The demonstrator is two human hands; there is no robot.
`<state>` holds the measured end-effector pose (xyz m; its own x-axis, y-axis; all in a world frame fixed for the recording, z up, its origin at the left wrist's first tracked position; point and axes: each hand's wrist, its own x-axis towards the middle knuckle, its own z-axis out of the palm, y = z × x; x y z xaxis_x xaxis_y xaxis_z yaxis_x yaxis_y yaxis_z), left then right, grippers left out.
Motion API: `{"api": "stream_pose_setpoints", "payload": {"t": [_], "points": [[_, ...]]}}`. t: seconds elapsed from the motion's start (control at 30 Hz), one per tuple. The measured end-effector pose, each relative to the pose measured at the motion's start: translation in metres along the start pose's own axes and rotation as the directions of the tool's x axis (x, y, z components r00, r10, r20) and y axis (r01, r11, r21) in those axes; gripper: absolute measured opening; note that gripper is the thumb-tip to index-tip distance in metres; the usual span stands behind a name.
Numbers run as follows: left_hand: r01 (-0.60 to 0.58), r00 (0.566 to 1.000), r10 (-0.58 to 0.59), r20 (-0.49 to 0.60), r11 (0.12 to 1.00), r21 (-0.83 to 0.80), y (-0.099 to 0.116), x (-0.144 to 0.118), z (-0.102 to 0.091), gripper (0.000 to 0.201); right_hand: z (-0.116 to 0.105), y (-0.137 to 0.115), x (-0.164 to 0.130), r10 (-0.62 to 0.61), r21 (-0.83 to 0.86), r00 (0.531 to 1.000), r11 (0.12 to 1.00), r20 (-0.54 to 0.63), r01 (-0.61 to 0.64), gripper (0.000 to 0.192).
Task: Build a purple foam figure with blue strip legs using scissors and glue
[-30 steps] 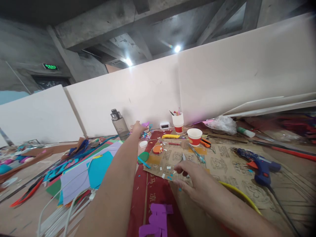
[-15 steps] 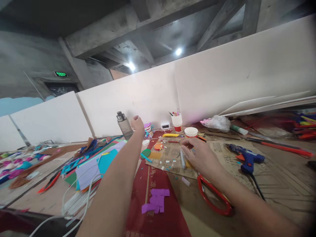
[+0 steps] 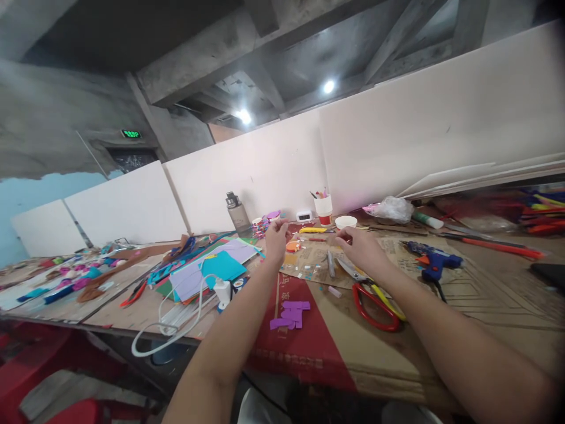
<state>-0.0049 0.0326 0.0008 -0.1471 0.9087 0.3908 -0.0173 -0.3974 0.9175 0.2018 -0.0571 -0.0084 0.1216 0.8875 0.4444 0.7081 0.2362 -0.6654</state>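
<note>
My left hand [image 3: 277, 240] hovers over the middle of the table, its fingers drawn together; whatever lies in them is too small to make out. Just behind it stand small cups wrapped in coloured strips [image 3: 260, 227], beside a purple-topped piece [image 3: 273, 215]. An orange disc [image 3: 292, 247] lies to the right of this hand. My right hand [image 3: 359, 244] has curled fingers in front of a white paper cup [image 3: 346, 222], and I cannot see what they hold. Beneath its wrist rest red-handled scissors [image 3: 368, 324]. A greyish stick [image 3: 331, 264] lies close by, with purple strips [image 3: 291, 316] nearer me.
A blue glue gun [image 3: 436, 264] lies on the right. At the back stand a bottle [image 3: 239, 215], a small digital clock [image 3: 304, 217] and a pen cup [image 3: 323, 209]. A yellow cutter [image 3: 312, 230] lies before them. Coloured sheets [image 3: 223, 267] and a white cable [image 3: 150, 353] occupy the left.
My left hand has come down and toward me from beside the bottle. My right hand stays near the paper cup. The view has tilted down, showing the table's front edge and red stools.
</note>
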Motion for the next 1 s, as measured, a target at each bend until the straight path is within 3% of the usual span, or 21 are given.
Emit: {"api": "stream_pose_setpoints", "payload": {"t": [0.1,0.2,0.33,0.43,0.5,0.67,0.73,0.8,0.9,1.0], "points": [[-0.055,0.998,0.054,0.032,0.998,0.025,-0.003,-0.008,-0.01,0.014,0.008,0.005,-0.001,0.002,-0.047,0.998,0.999,0.055,0.001,0.015],[-0.094,0.993,0.087,0.08,0.992,0.088,-0.005,-0.014,-0.014,0.012,0.018,0.008,-0.006,0.005,-0.126,0.983,0.992,0.185,0.018,0.014],[-0.151,0.98,0.133,0.145,0.981,0.121,0.0,-0.022,-0.01,0.011,0.035,0.004,-0.017,0.051,-0.375,0.934,0.923,0.353,0.091,0.021],[-0.185,0.965,0.154,0.213,0.974,0.131,0.001,-0.027,-0.004,0.011,0.045,-0.003,-0.023,0.078,-0.522,0.93,0.843,0.359,0.131,0.026],[-0.188,0.957,0.146,0.25,0.97,0.152,-0.001,-0.03,0.0,0.011,0.049,-0.006,-0.023,0.11,-0.54,0.934,0.836,0.34,0.099,0.027],[-0.214,0.942,0.122,0.312,0.935,0.282,-0.004,-0.036,0.006,0.009,0.039,-0.003,-0.014,0.188,-0.468,0.938,0.883,0.29,-0.032,0.028],[-0.226,0.927,0.099,0.362,0.918,0.326,-0.002,-0.04,0.009,0.007,0.031,-0.002,-0.01,0.193,-0.351,0.954,0.93,0.23,-0.104,0.022],[-0.162,0.899,0.006,0.438,0.934,0.32,-0.001,-0.044,0.012,0.012,0.026,-0.003,-0.008,0.171,-0.171,0.973,0.975,0.157,-0.144,0.015],[0.021,0.83,-0.133,0.541,0.978,0.209,-0.003,-0.051,0.019,0.024,0.028,-0.007,-0.013,0.054,0.05,0.996,0.997,0.076,-0.058,0.009],[0.079,0.822,-0.123,0.556,0.992,0.103,-0.005,-0.055,0.024,0.031,0.034,-0.012,-0.022,-0.078,0.144,0.995,0.987,0.055,0.069,0.013]]}}
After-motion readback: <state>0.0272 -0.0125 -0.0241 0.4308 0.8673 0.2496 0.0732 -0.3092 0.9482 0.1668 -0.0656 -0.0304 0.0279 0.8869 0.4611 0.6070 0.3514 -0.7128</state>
